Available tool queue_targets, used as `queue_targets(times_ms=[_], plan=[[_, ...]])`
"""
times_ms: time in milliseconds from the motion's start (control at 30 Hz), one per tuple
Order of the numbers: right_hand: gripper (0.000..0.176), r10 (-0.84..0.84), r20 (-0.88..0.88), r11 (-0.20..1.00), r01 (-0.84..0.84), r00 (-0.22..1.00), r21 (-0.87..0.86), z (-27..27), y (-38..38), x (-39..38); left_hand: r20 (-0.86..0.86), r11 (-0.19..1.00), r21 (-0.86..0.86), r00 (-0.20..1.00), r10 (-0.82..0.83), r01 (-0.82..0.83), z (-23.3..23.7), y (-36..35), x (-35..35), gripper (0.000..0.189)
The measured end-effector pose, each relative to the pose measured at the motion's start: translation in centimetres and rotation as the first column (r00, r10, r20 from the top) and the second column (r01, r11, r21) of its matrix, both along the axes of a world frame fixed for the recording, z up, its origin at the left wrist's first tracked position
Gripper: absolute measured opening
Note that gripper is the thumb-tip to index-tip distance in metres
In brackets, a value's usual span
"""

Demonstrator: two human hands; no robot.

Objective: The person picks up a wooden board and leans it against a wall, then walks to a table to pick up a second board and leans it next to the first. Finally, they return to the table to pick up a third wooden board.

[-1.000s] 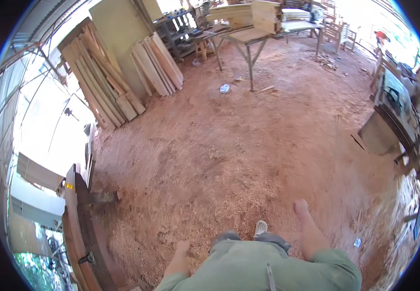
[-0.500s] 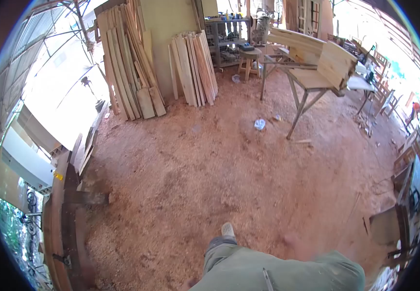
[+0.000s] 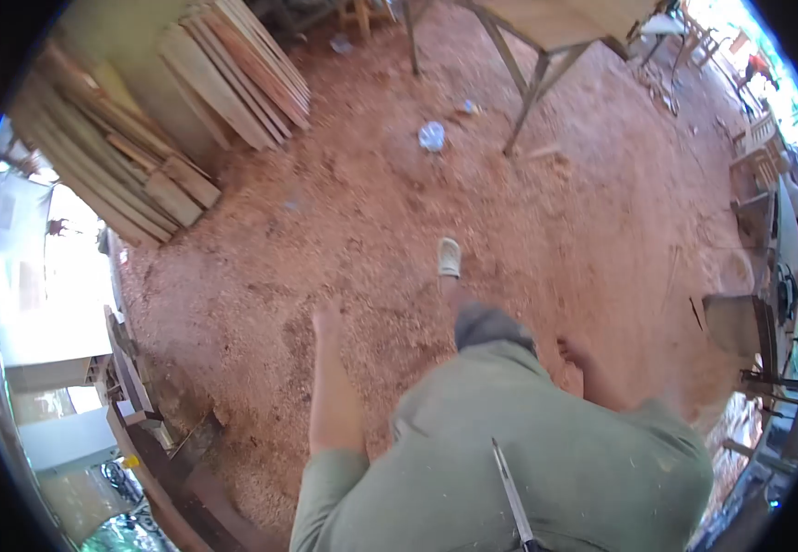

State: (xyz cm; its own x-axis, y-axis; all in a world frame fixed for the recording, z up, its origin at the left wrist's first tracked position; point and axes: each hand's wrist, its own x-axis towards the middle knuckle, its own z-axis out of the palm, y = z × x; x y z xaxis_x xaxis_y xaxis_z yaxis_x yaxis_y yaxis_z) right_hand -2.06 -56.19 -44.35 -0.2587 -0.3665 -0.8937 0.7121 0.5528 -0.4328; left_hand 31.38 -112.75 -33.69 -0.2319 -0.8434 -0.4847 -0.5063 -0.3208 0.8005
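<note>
The bundle of long, flat, pale-brown wooden boards (image 3: 104, 152) leans in the upper left of the frame; it lies up and to the left of the left hand (image 3: 327, 320), which is clearly the nearer of the two; the long axis of the boards slants from the upper left down towards the right, with their lower ends turned towards the middle of the frame; a second bundle of pale and reddish planks (image 3: 238, 78) leans just beside it, on much the same slant.

The left hand hangs left of centre, arm stretched forward, blurred against the reddish-brown, shaving-strewn earth floor (image 3: 371, 239); how far its fingers are spread I cannot tell, and nothing shows in its grasp; the right hand (image 3: 572, 352) hangs right of centre, a little lower in the frame, its fingers seemingly half curled; whether it holds anything small I cannot tell; both appear well apart from the boards; the pale, clog-like shoe (image 3: 450, 258) is between the hands, slightly higher in the frame; the wooden table with slanted legs (image 3: 569, 20) stands at the upper right of centre.
</note>
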Motion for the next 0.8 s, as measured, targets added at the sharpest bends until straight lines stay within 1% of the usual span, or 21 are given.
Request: queue_targets(times_ms=[33, 67, 100, 133, 167, 200, 233, 300, 367, 433, 467, 533, 567, 600, 633, 667, 700, 733, 767, 800], plan=[[0.028, 0.209, -0.206, 0.943, -0.141, 0.956, 0.302, 6.0, -6.6, -0.7, 0.004, 0.998, 0.041, 0.999, 0.039, -0.039, -0.6, -1.8, -1.7, 0.025], [0.029, 0.126, -0.240, 0.945, -0.043, 0.962, 0.324, 4.9, -8.7, -2.9, 0.009, 0.993, 0.079, 0.996, 0.089, -0.090, -1.2, -2.7, -2.9, 0.025], [0.026, 0.060, -0.269, 0.935, 0.040, 0.961, 0.351, 7.3, -12.1, -4.1, 0.041, 0.989, 0.108, 0.995, 0.093, -0.097, -2.3, -2.8, -3.0, 0.025], [0.024, -0.006, -0.309, 0.923, 0.124, 0.951, 0.364, 9.8, -15.9, -6.1, 0.115, 0.989, 0.135, 0.993, 0.038, -0.054, -3.9, -3.2, -3.0, 0.026], [0.022, 0.031, -0.272, 0.920, 0.079, 0.962, 0.384, 10.2, -18.2, -8.6, 0.192, 0.986, 0.165, 0.981, -0.025, -0.008, -4.3, -3.5, -2.5, 0.027], [0.021, 0.071, -0.238, 0.916, 0.032, 0.969, 0.401, 10.4, -20.2, -11.0, 0.275, 0.964, 0.257, 0.952, -0.134, 0.062, -3.1, -3.2, -2.8, 0.026], [0.021, 0.081, -0.229, 0.912, 0.020, 0.970, 0.409, 10.4, -22.5, -13.6, 0.331, 0.931, 0.345, 0.912, -0.241, 0.121, -1.9, -3.2, -3.5, 0.026], [0.022, 0.188, -0.336, 0.940, -0.071, 0.923, 0.333, 10.6, -27.0, -18.3, 0.337, 0.848, 0.527, 0.929, -0.156, -0.048, -2.1, -3.2, -3.1, 0.024], [0.025, 0.184, -0.369, 0.952, -0.071, 0.911, 0.298, 12.3, -32.7, -22.6, 0.364, 0.862, 0.489, 0.929, -0.066, -0.131, 2.3, -3.8, -5.9, 0.021], [0.028, 0.171, -0.395, 0.963, -0.068, 0.903, 0.261, 12.9, -38.3, -26.2, 0.228, 0.941, 0.335, 0.973, -0.034, -0.046, -4.1, -4.1, -2.7, 0.023], [0.029, 0.175, -0.421, 0.965, -0.070, 0.890, 0.253, 12.8, -40.7, -27.9, 0.223, 0.944, 0.328, 0.974, -0.034, -0.043, -3.0, -5.9, -4.4, 0.023], [0.031, 0.161, -0.463, 0.971, -0.055, 0.872, 0.234, 12.7, -45.2, -31.2, 0.354, 0.860, 0.500, 0.930, -0.094, -0.104, 2.3, -9.2, -9.4, 0.024], [0.032, 0.171, -0.463, 0.973, -0.076, 0.870, 0.217, 12.3, -47.3, -32.3, 0.410, 0.810, 0.570, 0.902, -0.137, -0.137, 4.0, -11.4, -12.1, 0.025], [0.033, 0.178, -0.464, 0.975, -0.094, 0.868, 0.199, 11.8, -49.3, -33.2, 0.355, 0.815, 0.564, 0.930, -0.093, -0.134, 4.6, -13.7, -14.4, 0.025], [0.031, 0.156, -0.456, 0.976, -0.065, 0.876, 0.207, 11.4, -51.3, -34.1, 0.296, 0.819, 0.560, 0.954, -0.054, -0.128, 4.5, -16.5, -16.0, 0.026], [0.029, 0.128, -0.448, 0.976, -0.031, 0.885, 0.217, 11.1, -53.0, -34.4, 0.281, 0.829, 0.551, 0.957, -0.076, -0.097, 2.4, -19.5, -16.7, 0.026], [0.028, 0.152, -0.421, 0.972, -0.058, 0.894, 0.228, 10.2, -54.0, -35.0, 0.313, 0.847, 0.531, 0.930, -0.191, -0.004, -1.4, -22.7, -17.1, 0.026], [0.027, 0.165, -0.394, 0.970, -0.076, 0.904, 0.232, 9.4, -54.9, -35.1, 0.348, 0.857, 0.506, 0.886, -0.306, 0.097, -4.1, -26.8, -17.7, 0.026], [0.026, 0.242, -0.347, 0.936, -0.123, 0.906, 0.330, 9.9, -56.3, -35.3, 0.320, 0.864, 0.480, 0.886, -0.335, 0.153, -5.5, -31.0, -19.7, 0.026], [0.024, 0.310, -0.285, 0.890, -0.172, 0.907, 0.422, 10.5, -57.7, -35.1, 0.288, 0.854, 0.517, 0.951, -0.111, -0.057, -6.3, -35.2, -22.1, 0.028]])
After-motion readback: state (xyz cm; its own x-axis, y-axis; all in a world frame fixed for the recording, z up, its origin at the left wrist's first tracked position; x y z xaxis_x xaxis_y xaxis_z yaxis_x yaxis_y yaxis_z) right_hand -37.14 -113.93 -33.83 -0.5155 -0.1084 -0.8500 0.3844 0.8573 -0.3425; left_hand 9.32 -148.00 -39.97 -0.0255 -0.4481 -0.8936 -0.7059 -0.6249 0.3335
